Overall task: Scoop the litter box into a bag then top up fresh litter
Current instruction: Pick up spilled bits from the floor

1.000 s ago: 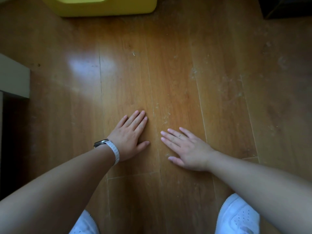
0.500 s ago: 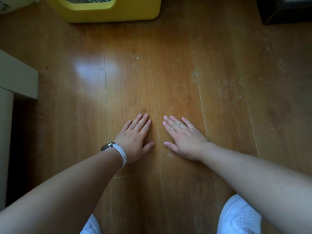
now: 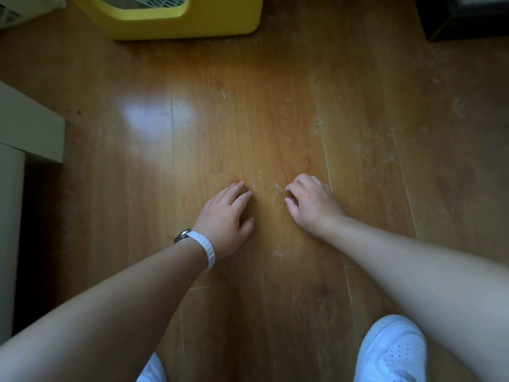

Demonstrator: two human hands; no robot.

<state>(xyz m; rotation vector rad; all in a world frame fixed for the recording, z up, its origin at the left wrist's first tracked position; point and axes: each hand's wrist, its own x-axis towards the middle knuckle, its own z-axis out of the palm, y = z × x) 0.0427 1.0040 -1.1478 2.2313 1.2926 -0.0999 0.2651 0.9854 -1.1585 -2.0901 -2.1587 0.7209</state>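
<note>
Hands are down on the wooden floor (image 3: 275,119), and nothing is being scooped. The left hand (image 3: 224,216), the one with the white watch band (image 3: 208,250), lies flat on the boards, its grip spread and holding nothing. The right hand (image 3: 312,204) is just beside it, fingers loosely bent and fingertips on the wood, its grip also holding nothing.

The yellow litter box (image 3: 192,26) sits well apart from both hands at the top edge of the view. A pale slotted piece (image 3: 165,0) shows inside its opening, most likely the scoop. No bag is in sight, and no fresh litter supply either.

By my read the job has not begun. Scooping, bagging and topping up are all ahead, and the first call is a reach forward to that box. Pale specks and fluff lie scattered on the boards around the hands. A white shoe (image 3: 394,351) shows at the bottom right.

As for writing, no brand, label or lettering can be read anywhere, and the watch face is turned away.
</note>
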